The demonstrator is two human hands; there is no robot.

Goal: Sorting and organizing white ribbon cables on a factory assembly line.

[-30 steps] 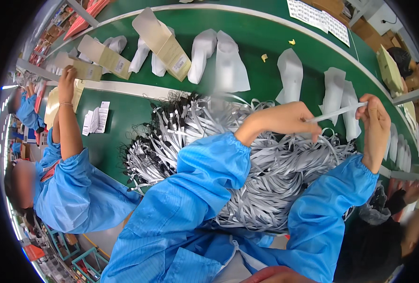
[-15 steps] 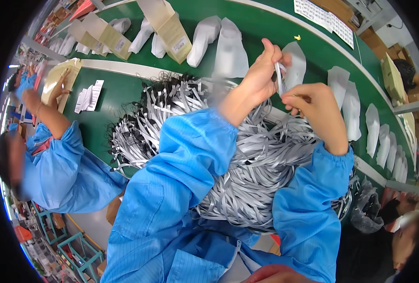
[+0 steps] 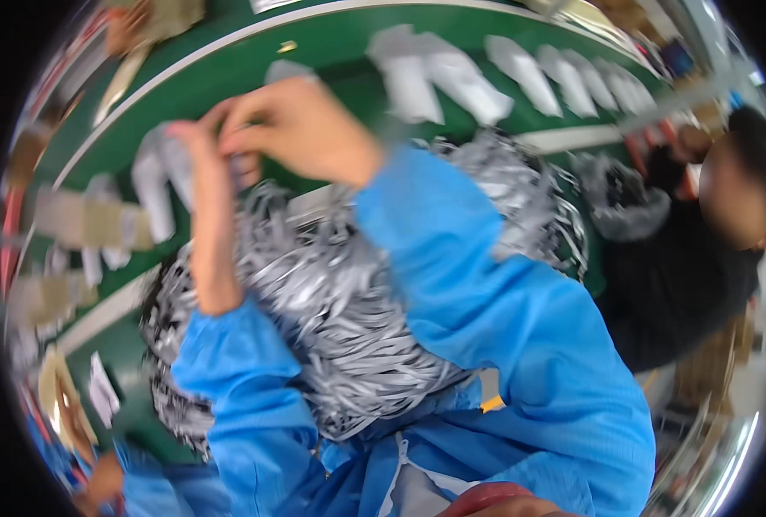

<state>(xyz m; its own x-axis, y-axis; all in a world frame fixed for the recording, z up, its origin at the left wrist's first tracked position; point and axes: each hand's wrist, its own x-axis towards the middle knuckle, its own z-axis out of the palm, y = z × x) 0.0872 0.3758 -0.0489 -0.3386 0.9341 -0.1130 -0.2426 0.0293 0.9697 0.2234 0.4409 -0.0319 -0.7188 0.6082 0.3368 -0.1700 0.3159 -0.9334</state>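
**Two hands meet above a heap of grey strips**

Where the two bare hands come together over the green belt, the picture is smeared by motion, so fine detail is lost. The right hand (image 3: 301, 129) is curled, its fingers bunched towards the left hand (image 3: 206, 142), whose fingertips rise to meet it; the two touch or nearly touch. Something small and pale seems pinched between them, but the blur hides what it is, and I cannot tell how firmly either hand grips. Both forearms run back into loose blue fabric sleeves (image 3: 486, 284).

Directly below the hands, pressed against the person's chest, lies a big tangled heap of thin grey flat strips (image 3: 340, 310), spreading from the left sleeve across to the right one and spilling over the near edge of the green conveyor belt (image 3: 228, 65). Just beside the left hand sits a white padded piece (image 3: 154, 185) on the belt, and more white pieces (image 3: 452, 77) lie in a row farther along, towards the upper right. Flat brownish cards (image 3: 81, 224) rest at the left. A second, smaller grey tangle (image 3: 624, 202) lies at the right, near a person in dark clothing (image 3: 684, 284). Another worker's blue sleeve (image 3: 154, 491) shows at the lower left.
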